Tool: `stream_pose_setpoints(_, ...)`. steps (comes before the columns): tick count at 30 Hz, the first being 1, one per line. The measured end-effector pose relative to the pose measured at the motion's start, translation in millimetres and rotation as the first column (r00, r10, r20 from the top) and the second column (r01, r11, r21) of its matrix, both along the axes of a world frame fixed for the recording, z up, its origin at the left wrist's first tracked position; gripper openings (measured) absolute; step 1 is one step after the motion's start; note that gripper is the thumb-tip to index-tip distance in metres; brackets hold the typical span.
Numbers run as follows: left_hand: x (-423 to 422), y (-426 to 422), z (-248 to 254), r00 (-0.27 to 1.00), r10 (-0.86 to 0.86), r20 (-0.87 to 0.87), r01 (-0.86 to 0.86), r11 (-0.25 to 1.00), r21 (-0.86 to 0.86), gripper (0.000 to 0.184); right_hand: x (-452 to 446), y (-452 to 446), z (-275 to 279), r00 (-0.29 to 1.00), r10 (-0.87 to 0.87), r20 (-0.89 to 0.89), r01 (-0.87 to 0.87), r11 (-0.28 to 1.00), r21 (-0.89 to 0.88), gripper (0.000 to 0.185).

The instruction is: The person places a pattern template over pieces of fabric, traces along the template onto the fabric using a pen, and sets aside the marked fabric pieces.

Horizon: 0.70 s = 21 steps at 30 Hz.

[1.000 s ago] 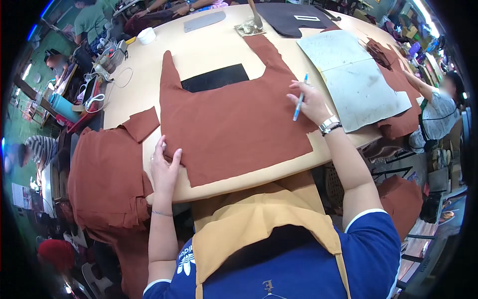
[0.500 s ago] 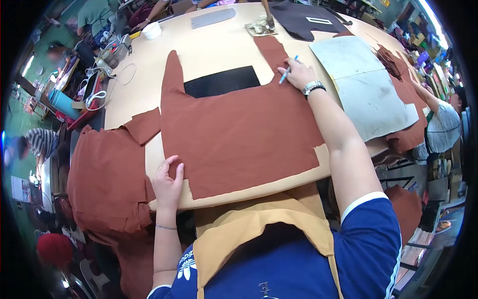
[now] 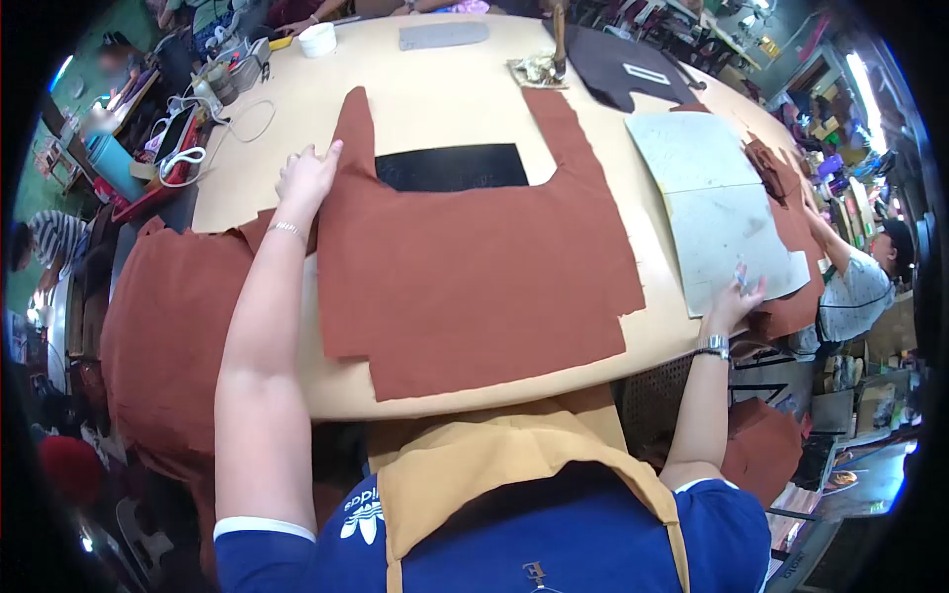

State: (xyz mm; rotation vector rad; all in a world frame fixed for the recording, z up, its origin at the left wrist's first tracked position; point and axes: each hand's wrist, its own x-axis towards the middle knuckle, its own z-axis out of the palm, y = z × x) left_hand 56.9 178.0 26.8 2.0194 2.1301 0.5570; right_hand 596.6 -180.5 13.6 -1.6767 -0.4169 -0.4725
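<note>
A rust-brown cloth piece (image 3: 474, 277) with two upright straps lies flat at the table's front. My left hand (image 3: 309, 178) is at the left edge of its left strap, fingers apart, with nothing seen in them. A light blue pen (image 3: 741, 273) is in my right hand (image 3: 730, 304), over the lower edge of the grey pattern sheet (image 3: 717, 208), to the right of the cloth. Between the straps lies a black flat piece (image 3: 455, 167).
More brown cloth (image 3: 168, 336) hangs over the table (image 3: 247, 188) at left. A brush (image 3: 560, 44), a white roll (image 3: 317, 40) and dark pieces (image 3: 618, 64) lie at the back. A person (image 3: 860, 282) is at right; cables (image 3: 183, 166) are at left.
My left hand has moved up from the cloth's lower left corner to the left strap. My right hand, still with the pen, has moved from the right strap down and right to the grey sheet.
</note>
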Motion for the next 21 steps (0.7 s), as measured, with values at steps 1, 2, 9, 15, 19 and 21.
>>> stream_pose_setpoints(1, 14, 2, 4, 0.997, 0.014, -0.072, -0.017, 0.999, -0.037, 0.052, -11, -6, 9, 0.995, -0.017, -0.1, 0.021, 0.999, 0.042, 0.074)
stream_pose_setpoints(2, 23, 5, 8, 0.989, 0.028, -0.146, -0.039, 0.997, -0.071, 0.049, -17, -8, 17, 0.979, -0.026, -0.201, 0.043, 0.996, 0.082, 0.076)
stream_pose_setpoints(9, 18, 36, -55, 0.718, -0.239, 0.653, -0.045, 0.921, 0.386, 0.048, -8, -17, 19, 0.901, 0.091, -0.423, 0.111, 0.896, 0.43, 0.078)
stream_pose_setpoints(15, 3, -89, 0, 0.951, -0.307, -0.04, 0.307, 0.916, 0.26, 0.068, 14, -16, 25, 0.814, 0.423, -0.398, -0.137, 0.806, 0.576, 0.064)
stream_pose_setpoints(19, -15, -201, 13, 0.8, -0.579, -0.157, 0.584, 0.812, -0.016, 0.066, 50, 1, 27, 0.783, 0.475, -0.401, -0.296, 0.852, 0.433, 0.047)
stream_pose_setpoints(21, -25, -238, -1, 0.821, -0.546, -0.164, 0.537, 0.838, -0.101, 0.069, 37, 14, 70, 0.831, 0.486, -0.271, -0.344, 0.832, 0.435, 0.045)
